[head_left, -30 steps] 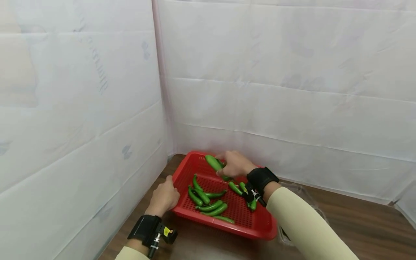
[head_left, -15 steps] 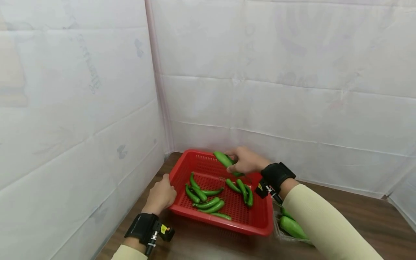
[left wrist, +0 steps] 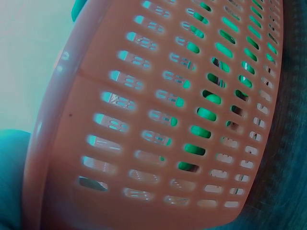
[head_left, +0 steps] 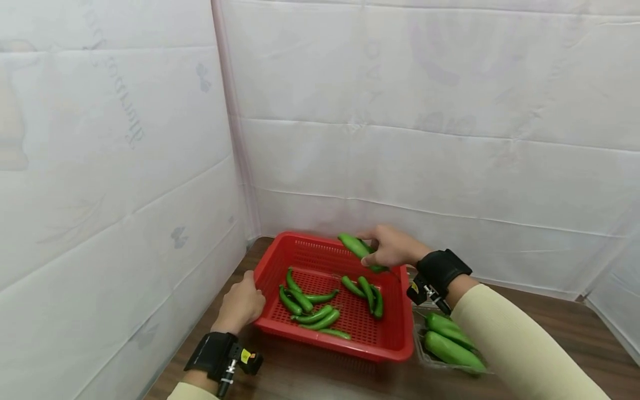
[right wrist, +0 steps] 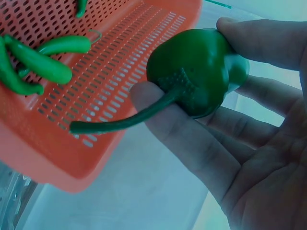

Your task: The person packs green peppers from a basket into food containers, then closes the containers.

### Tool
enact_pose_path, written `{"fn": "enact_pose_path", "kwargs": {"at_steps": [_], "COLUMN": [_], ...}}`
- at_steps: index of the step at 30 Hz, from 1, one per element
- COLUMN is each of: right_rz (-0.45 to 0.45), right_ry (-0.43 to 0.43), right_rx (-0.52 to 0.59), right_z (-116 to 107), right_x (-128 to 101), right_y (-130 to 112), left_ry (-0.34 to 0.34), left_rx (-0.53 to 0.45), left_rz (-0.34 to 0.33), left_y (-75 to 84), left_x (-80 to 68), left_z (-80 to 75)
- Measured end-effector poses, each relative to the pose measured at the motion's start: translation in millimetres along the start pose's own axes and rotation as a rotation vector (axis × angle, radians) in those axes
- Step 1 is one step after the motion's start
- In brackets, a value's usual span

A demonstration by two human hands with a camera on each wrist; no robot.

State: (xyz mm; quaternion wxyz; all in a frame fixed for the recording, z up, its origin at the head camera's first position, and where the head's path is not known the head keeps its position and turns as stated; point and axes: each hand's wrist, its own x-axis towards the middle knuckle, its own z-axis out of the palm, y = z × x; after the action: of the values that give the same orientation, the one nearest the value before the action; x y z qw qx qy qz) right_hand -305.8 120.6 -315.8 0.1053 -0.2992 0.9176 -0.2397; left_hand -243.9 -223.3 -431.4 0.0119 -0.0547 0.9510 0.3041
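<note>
My left hand (head_left: 241,303) grips the left rim of a red perforated plastic basket (head_left: 345,348). The basket's slotted side wall (left wrist: 96,120) fills most of the left wrist view. Over the basket's back right corner, my right hand (head_left: 395,247) holds a large green pepper (right wrist: 187,72) between thumb and fingers. Its long curved stem (right wrist: 124,122) points away from the palm in the right wrist view. On the basket floor lie slim green chili peppers, one group (head_left: 314,316) at the left and a smaller group (head_left: 367,293) at the right.
Right of the basket stands a clear plastic tray (head_left: 425,360) with large green peppers (head_left: 452,351) in it, partly behind the right forearm. White sheeting (head_left: 425,166) hangs close behind the basket and along the left. All stands on a brown wooden table (head_left: 560,328).
My right hand has moved right with the large green pepper, from over the basket's middle to its back right corner. The clear tray's peppers have come into view. My left hand keeps its grip.
</note>
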Motion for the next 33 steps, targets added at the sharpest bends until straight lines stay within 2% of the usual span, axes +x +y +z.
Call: {"fn": "enact_pose_path", "kwargs": {"at_steps": [16, 33], "right_rz": [0.025, 0.061], "right_ry": [-0.038, -0.006], "right_rx": [0.057, -0.029], "right_z": [-20.7, -26.7], "right_x": [-37.3, -64.6], "right_y": [19.3, 34.2], "left_ry": [-0.010, -0.020], "left_rx": [-0.013, -0.003], "left_rz": [-0.002, -0.024], "left_y": [1.9, -1.5], "left_x": [1.6, -0.6], "left_z": [1.8, -3.3]}}
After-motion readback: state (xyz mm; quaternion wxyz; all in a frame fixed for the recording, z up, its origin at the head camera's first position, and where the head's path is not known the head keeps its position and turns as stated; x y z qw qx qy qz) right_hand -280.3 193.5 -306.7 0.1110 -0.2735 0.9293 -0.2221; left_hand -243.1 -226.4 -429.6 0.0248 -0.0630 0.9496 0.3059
